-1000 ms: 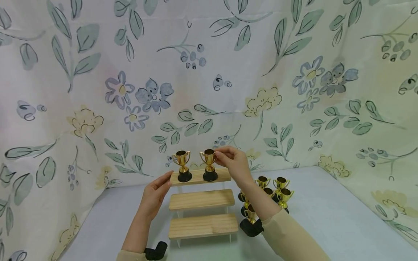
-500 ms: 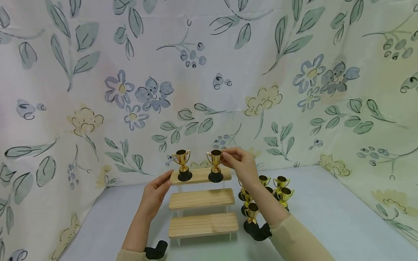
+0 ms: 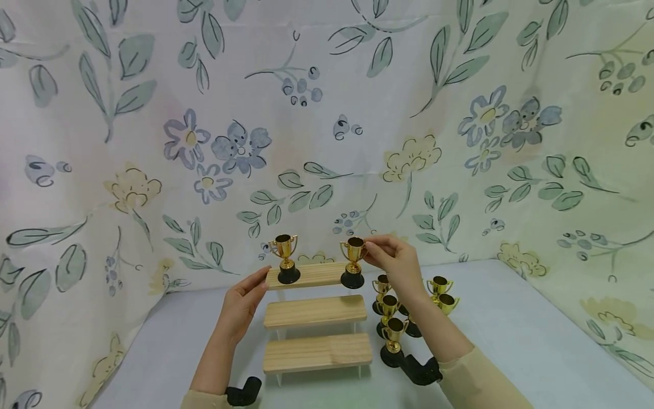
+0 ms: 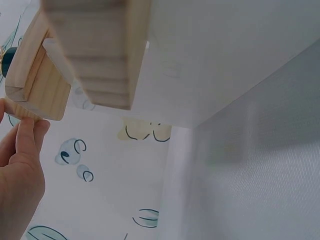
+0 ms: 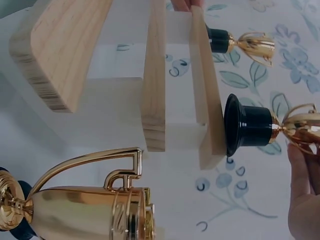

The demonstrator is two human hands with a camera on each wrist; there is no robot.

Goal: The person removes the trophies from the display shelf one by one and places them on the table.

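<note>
Gold plastic trophy cup [image 3: 353, 262] at top shelf's [image 3: 311, 275] right edge | right hand [image 3: 398, 263] pinches its rim | light, tippy | left hand [image 3: 244, 301] flat, steadying.

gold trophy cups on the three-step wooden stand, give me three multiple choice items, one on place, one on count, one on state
1. Where does the gold trophy cup with the black base that the right hand pinches stand?
A. right end of the top step
B. middle step
C. on the table

2. How many cups stand on the three-step wooden stand?
A. one
B. two
C. four

3. What is the left hand doing?
A. lifting a cup
B. resting flat on the table
C. touching the left end of the top step

Answers: 1 A, its base sits at the step's right edge. 2 B, both on the top step. 3 C, fingertips meet the wood.
</note>
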